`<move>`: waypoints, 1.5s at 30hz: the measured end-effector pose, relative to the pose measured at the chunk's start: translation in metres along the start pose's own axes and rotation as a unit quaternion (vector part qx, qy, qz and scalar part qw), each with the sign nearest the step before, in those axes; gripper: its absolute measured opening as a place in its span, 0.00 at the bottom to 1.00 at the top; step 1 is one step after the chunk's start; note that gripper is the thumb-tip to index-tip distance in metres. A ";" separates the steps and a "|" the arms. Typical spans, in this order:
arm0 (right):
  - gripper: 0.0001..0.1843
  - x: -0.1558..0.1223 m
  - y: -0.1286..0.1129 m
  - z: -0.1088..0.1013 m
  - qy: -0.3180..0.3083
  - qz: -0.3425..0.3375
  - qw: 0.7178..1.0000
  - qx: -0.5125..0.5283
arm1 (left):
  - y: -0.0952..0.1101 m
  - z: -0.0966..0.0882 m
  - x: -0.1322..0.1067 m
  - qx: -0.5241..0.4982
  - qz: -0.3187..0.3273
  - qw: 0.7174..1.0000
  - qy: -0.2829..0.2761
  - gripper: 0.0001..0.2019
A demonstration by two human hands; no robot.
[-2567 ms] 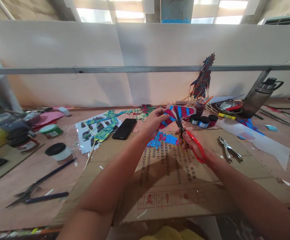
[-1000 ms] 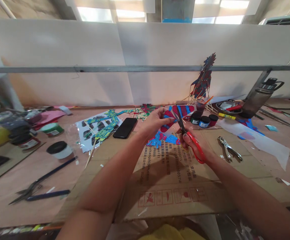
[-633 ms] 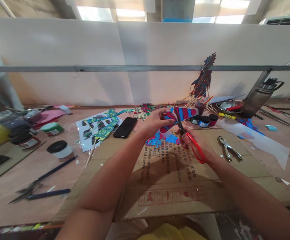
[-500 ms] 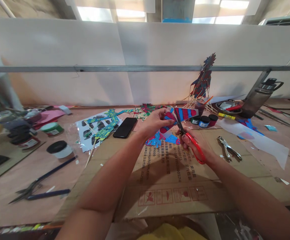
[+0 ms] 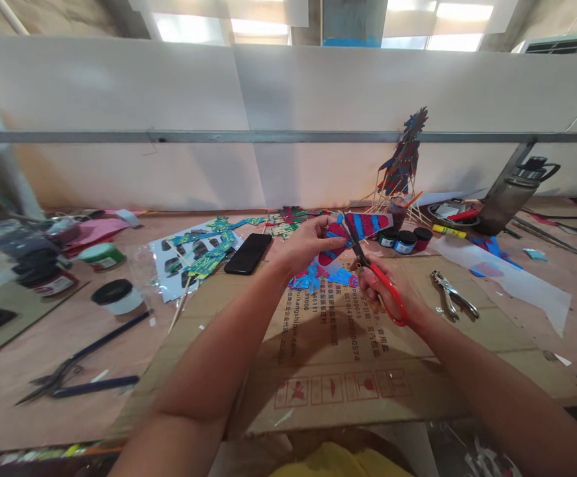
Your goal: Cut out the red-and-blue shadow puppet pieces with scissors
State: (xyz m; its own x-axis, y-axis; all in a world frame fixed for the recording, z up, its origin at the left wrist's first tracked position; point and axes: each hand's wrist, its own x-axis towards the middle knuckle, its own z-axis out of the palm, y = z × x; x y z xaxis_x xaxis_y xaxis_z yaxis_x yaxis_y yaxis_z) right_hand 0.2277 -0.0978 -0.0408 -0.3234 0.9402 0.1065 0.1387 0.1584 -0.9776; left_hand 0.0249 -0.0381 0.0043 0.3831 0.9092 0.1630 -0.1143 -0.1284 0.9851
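Observation:
My left hand (image 5: 313,240) pinches a sheet painted in red and blue stripes (image 5: 367,225), holding it above the cardboard. In my right hand (image 5: 386,288) is a pair of scissors with red handles (image 5: 392,298). Their dark blades lie across the striped sheet, between the part at my left fingers and the part extending right. Under the sheet, cut blue and red painted pieces (image 5: 313,278) lie on the cardboard (image 5: 318,391). My right fingers are partly hidden by the scissor handle.
A black phone (image 5: 248,254) lies left of my left hand. Paint jars (image 5: 406,242) and a hole punch (image 5: 453,295) are on the right, near a dark bottle (image 5: 514,195). Long-handled pliers (image 5: 77,368) lie at left. A spiky painted model on sticks (image 5: 401,162) stands behind.
Hands, scissors and striped sheet keep nearly the same pose. The view has shifted very slightly.

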 end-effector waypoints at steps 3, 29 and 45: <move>0.25 0.001 0.003 -0.002 0.000 -0.010 1.000 -0.017 | 0.002 0.001 -0.001 -0.023 0.004 1.000 -0.020 0.15; 0.21 0.003 0.005 -0.009 0.009 -0.074 0.992 -0.099 | -0.004 0.007 0.004 -0.138 -0.008 0.988 0.070 0.10; 0.22 0.004 0.001 -0.010 0.021 -0.070 0.990 -0.120 | -0.016 0.003 0.010 -0.098 -0.063 0.993 0.024 0.13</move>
State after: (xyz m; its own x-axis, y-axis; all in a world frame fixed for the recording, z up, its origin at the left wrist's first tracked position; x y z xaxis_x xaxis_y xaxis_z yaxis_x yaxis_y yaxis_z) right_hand 0.2361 -0.0909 -0.0399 -0.3172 0.9149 0.2499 0.3152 0.3502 -0.8821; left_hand 0.0332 -0.0285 -0.0096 0.3628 0.9313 0.0316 -0.2461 0.0630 0.9672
